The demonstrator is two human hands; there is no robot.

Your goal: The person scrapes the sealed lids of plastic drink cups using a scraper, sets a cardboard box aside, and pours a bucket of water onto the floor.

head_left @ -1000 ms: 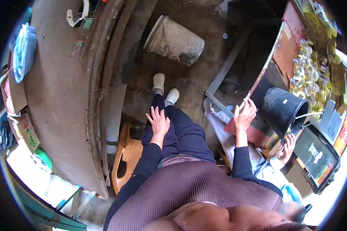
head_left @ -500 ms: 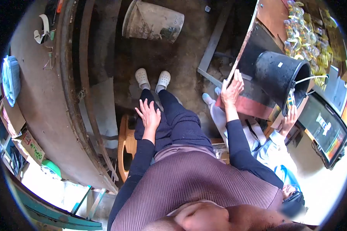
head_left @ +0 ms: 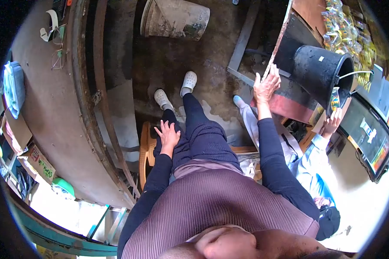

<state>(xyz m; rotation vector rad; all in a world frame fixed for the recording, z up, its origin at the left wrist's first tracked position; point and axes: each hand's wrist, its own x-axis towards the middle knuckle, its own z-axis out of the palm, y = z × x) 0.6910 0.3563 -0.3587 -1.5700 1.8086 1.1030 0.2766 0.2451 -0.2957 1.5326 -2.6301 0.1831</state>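
My left hand [head_left: 169, 137] lies open on my thigh, fingers spread over the dark trousers [head_left: 207, 138]. Ahead and to the right, my right hand [head_left: 267, 88] rests on the near corner of a dark table [head_left: 285, 64], its fingers stretched along the edge and thumb apart. Beyond it on the table, a black bucket [head_left: 317, 64] is tipped on its side, mouth to the right, with a pale handle. Another person's hand [head_left: 332, 121] holds a small colourful packet [head_left: 335, 100] at the bucket's rim.
A dirty whitish bucket [head_left: 177, 19] lies on the floor ahead. A brown table [head_left: 47, 116] with a worn edge runs along my left, near an orange plastic chair [head_left: 146, 149]. Bundled packets [head_left: 343, 30] hang at the far right, above a screen [head_left: 365, 134].
One of my feet has stepped forward and the other has moved slightly back. My right hand has shifted slightly at the table corner. The view has moved a little.
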